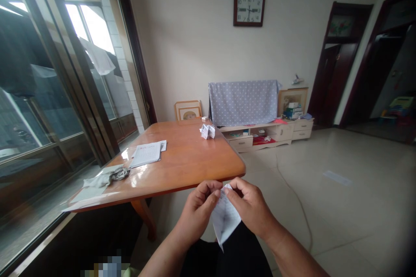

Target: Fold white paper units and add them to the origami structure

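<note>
Between my two hands is a folded sheet of paper [227, 216] with printed or written marks, its pointed end hanging down over my dark-clothed lap. My left hand [203, 207] pinches its top edge from the left, thumb against the paper. From the right, my right hand [248, 203] pinches the same top edge, the thumbs close together. The fingertips behind the paper are partly hidden. Just beyond my hands lies the near edge of the wooden table [185, 156]. A folded paper piece [207, 131] with several points stands near its far right corner.
A stack of papers [146, 154] and a grey cloth [104, 179] lie on the table's left side. Ahead stands a low white cabinet [286, 132] beside a polka-dot cloth [243, 101] draped over something. A cable [294, 197] runs across the floor at right; glass windows line the left.
</note>
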`<state>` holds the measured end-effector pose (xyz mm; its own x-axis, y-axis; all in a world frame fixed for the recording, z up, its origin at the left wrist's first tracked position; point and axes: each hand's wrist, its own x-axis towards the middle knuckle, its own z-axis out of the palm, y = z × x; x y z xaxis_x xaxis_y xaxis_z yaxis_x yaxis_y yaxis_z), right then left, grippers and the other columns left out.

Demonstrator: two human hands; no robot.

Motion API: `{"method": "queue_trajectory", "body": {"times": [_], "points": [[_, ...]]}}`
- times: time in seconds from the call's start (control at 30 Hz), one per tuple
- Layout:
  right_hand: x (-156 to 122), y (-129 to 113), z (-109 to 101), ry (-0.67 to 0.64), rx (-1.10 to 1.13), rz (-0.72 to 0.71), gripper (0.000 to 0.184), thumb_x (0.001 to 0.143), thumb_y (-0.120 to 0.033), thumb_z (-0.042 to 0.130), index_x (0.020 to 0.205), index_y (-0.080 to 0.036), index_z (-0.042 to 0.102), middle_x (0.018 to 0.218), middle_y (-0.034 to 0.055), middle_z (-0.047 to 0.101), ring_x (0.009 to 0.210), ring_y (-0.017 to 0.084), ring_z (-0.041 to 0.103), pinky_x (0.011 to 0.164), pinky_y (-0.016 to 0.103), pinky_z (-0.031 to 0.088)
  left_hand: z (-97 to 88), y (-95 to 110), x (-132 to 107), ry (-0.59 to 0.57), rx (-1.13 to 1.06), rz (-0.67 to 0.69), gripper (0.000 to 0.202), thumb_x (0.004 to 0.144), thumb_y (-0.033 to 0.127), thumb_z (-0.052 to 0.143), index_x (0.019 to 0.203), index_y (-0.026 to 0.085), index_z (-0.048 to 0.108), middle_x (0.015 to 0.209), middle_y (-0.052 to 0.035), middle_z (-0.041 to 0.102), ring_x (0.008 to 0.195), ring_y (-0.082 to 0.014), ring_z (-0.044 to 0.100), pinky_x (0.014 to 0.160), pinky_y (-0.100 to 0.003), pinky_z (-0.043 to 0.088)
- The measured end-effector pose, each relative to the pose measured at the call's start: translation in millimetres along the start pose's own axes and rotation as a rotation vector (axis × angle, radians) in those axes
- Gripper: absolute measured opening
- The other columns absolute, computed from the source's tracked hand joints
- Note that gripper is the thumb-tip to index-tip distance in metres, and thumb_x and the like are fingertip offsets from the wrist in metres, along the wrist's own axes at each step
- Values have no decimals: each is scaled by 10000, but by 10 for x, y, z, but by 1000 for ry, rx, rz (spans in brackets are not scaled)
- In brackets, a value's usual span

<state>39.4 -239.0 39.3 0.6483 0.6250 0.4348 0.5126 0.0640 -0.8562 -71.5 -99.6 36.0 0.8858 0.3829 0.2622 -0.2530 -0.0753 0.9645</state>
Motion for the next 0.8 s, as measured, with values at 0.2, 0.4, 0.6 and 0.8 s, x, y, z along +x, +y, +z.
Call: {"method": "queue_trajectory", "body": {"times": [0.2, 0.4, 0.6, 0.8], "points": [[44, 90, -45, 44, 261, 208, 254, 883, -427, 627, 794, -189, 639, 688, -2, 633, 610, 155, 533, 544, 264, 409, -129, 116, -52, -132, -154, -55, 203, 869, 213, 644, 1064, 194, 697, 1145, -90, 679, 1054, -249, 607, 944, -369, 459], [49, 153, -23, 18, 273, 214, 298, 873, -471, 658, 802, -182, 667, 716, 14, 655, 647, 164, 558, 569, 265, 426, -107, 188, -82, -317, -188, -74, 218, 836, 335, 756, 995, 205, 681, 986, -71, 659, 859, -201, 633, 813, -337, 491], [63, 53, -27, 50, 394, 223, 468, 887, -598, 617, 1134, -204, 675, 1051, 89, 731, 948, 254, 664, 780, 336, 510, -118, 68, -45, -252, -223, -141, 222, 886, 365, 712, 908, 181, 591, 832, -37, 647, 756, -169, 633, 765, -316, 488], [2, 41, -130, -140, 356, 105, 579, 866, -636, 629, 1284, -236, 649, 1486, 137, 515, 1253, 323, 567, 1029, 461, 460, -148, 44, -19, -106, -237, -139, 277, 865, 377, 732, 874, 176, 541, 838, -17, 648, 694, -133, 608, 688, -261, 467]]}}
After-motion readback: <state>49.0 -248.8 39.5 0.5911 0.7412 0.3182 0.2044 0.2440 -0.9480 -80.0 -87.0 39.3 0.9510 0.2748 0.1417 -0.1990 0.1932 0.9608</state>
